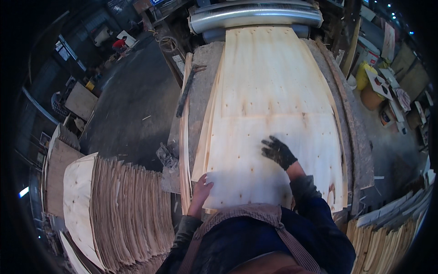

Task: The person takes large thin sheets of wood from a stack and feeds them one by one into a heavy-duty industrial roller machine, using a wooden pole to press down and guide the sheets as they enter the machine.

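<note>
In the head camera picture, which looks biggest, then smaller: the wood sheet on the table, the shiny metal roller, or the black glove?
1. Wood sheet, by far the largest.
2. Metal roller, but it lies farther away, so it may really be bigger.
3. Black glove on the right hand, the smallest.

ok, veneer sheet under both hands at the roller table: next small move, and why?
Probably slide the top veneer sheet toward the body. The gloved right hand lies flat on it, the bare left hand grips its near-left corner, and its far end lies at the roller.
</note>
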A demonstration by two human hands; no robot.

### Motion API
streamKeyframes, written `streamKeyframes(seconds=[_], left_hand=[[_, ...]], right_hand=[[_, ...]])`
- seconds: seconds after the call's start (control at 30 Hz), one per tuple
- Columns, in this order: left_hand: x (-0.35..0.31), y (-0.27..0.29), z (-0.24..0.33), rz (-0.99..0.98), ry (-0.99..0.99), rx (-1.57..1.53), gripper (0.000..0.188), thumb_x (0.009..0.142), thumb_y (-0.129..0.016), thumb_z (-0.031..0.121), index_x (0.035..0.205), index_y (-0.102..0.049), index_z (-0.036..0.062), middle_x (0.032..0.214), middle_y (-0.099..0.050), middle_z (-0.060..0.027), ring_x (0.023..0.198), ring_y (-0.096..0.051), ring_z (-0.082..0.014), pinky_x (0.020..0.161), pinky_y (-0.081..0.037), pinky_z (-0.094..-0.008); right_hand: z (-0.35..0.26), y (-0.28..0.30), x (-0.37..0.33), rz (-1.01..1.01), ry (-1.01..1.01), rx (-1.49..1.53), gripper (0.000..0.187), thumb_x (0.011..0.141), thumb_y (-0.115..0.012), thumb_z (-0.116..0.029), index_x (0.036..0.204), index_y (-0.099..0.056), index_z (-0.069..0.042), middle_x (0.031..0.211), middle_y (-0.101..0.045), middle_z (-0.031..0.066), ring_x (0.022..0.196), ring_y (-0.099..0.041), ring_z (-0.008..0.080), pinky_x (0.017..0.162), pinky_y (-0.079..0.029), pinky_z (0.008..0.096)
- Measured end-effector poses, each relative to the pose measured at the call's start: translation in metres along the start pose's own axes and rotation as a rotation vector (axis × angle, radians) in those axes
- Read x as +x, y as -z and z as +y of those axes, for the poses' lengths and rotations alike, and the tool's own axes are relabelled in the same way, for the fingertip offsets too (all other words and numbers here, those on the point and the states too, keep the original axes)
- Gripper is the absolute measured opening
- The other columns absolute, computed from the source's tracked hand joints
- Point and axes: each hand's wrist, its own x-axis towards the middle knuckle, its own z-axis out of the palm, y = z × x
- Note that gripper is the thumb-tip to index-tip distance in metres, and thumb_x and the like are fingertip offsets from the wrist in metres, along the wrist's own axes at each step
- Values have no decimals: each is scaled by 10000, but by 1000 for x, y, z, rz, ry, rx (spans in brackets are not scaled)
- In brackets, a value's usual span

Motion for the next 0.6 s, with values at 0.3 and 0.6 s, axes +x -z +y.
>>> streamKeyframes(seconds=[0.3, 0.6], left_hand=[[-8, 23, 46, -219, 171, -586, 566, 733, -539, -73, 1264, -351, -22, 967, -598, -183, 836, -613, -232, 721, -515, -312], [-19, 35, 81, -291, 27, -906, 580, 721, -550, -88, 1263, -348, -41, 979, -599, -196, 828, -617, -240, 736, -518, -331]], right_hand=[[70, -2, -153, -8, -240, -101, 454, 884, -460, -197, 1277, -334, -9, 1173, -492, 226, 1031, -521, 376, 886, -433, 458], [128, 100, -229, 196, -48, -966, 345, 876, -498, -278, 1023, -559, 28, 970, -608, 118, 880, -581, 202, 781, -456, 312]])
